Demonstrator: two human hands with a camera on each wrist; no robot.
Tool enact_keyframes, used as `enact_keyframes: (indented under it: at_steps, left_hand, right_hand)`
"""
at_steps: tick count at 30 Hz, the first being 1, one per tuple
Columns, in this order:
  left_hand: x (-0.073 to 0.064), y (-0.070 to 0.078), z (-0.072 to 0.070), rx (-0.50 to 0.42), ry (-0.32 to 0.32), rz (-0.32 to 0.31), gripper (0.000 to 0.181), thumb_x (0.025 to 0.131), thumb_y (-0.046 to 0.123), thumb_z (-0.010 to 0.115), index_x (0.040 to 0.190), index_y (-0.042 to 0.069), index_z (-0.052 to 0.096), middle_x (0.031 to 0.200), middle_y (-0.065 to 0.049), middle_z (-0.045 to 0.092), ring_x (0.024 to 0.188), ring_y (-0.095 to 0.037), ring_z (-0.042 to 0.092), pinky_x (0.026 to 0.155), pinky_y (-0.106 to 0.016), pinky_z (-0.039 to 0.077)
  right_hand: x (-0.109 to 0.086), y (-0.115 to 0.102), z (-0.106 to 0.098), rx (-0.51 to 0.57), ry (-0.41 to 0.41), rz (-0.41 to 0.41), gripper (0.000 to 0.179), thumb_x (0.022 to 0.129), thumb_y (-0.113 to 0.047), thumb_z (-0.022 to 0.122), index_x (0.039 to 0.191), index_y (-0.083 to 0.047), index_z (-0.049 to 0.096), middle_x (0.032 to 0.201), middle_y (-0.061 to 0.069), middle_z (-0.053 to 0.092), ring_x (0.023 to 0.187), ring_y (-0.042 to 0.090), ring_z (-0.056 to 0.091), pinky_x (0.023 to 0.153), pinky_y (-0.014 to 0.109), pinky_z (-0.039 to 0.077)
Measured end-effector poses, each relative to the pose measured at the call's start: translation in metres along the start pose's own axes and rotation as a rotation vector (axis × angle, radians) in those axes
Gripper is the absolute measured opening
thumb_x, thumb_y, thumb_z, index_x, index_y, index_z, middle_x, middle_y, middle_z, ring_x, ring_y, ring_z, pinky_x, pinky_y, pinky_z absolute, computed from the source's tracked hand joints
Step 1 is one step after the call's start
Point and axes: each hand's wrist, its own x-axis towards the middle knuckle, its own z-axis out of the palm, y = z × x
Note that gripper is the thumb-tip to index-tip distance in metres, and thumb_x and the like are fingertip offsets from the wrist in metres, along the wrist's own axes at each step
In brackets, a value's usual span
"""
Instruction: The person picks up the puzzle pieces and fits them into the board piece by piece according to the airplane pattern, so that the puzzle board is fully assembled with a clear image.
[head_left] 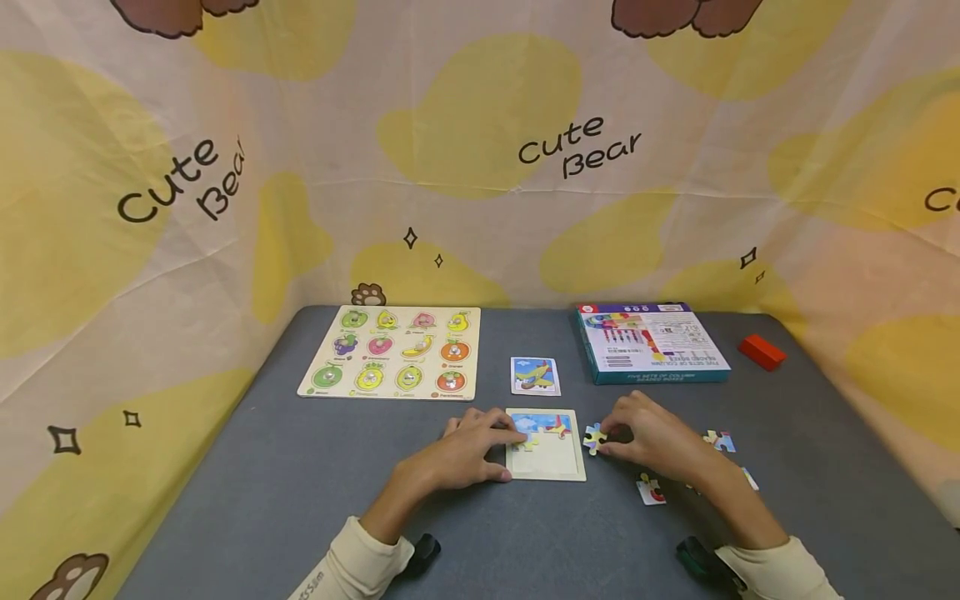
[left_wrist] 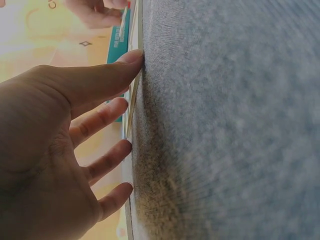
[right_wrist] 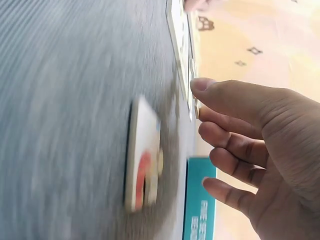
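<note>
My right hand [head_left: 647, 432] pinches a jigsaw piece [head_left: 594, 439] between thumb and fingers, just off the right edge of the puzzle tray [head_left: 546, 470]. The tray is pale and square, with blue-sky and red pieces along its top and a yellowish piece [head_left: 527, 445] at its left. My left hand [head_left: 467, 447] rests at the tray's left side, index finger over that yellowish piece and thumb by the lower left corner. In the left wrist view its fingers [left_wrist: 107, 161] reach out fairly straight. A loose piece [right_wrist: 145, 165] with a red patch lies below my right hand.
Behind the tray lies a picture card [head_left: 535, 377] with a yellow plane. A fruit board [head_left: 397, 353] is at the back left. At the back right are a teal-sided box [head_left: 652, 346] and a red block [head_left: 762, 352]. More loose pieces [head_left: 720, 440] lie near my right forearm.
</note>
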Motion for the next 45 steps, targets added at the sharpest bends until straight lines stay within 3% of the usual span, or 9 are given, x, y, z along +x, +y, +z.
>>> enact_keyframes:
  at_steps: [21,34,41,45]
  left_hand:
    - [0.001,-0.001,0.0,-0.009,0.001,0.002,0.053,0.096,0.031,0.08,0.148,0.027,0.065,0.144,0.005,0.054,0.131,-0.023,0.044,0.098,-0.046,0.032]
    - [0.001,-0.001,0.0,-0.006,0.003,0.007,0.053,0.096,0.031,0.08,0.147,0.026,0.066,0.142,0.006,0.054,0.13,-0.022,0.045,0.1,-0.047,0.032]
    - [0.001,-0.001,0.0,-0.009,-0.005,0.002,0.053,0.097,0.031,0.08,0.147,0.026,0.066,0.143,0.006,0.053,0.131,-0.023,0.045,0.097,-0.045,0.032]
    - [0.001,-0.002,0.0,-0.008,-0.008,0.003,0.053,0.097,0.031,0.079,0.148,0.026,0.065,0.143,0.006,0.053,0.131,-0.023,0.044,0.099,-0.047,0.032]
  right_hand:
    - [0.032,-0.044,0.023,0.008,-0.016,-0.171,0.017,0.091,-0.028,0.085,0.103,-0.016,0.083,0.1,-0.01,0.068,0.098,0.01,0.055,0.087,0.038,0.052]
    - [0.037,-0.046,0.028,0.043,-0.026,-0.167,0.019,0.093,-0.024,0.084,0.109,-0.015,0.083,0.099,-0.01,0.069,0.097,0.01,0.055,0.086,0.037,0.051]
    - [0.038,-0.045,0.028,0.028,-0.03,-0.234,0.019,0.097,-0.021,0.08,0.115,-0.016,0.083,0.101,-0.007,0.069,0.099,0.012,0.055,0.086,0.039,0.049]
    - [0.039,-0.046,0.029,0.023,-0.042,-0.231,0.02,0.097,-0.021,0.079,0.117,-0.017,0.083,0.1,-0.006,0.066,0.095,0.011,0.052,0.081,0.034,0.046]
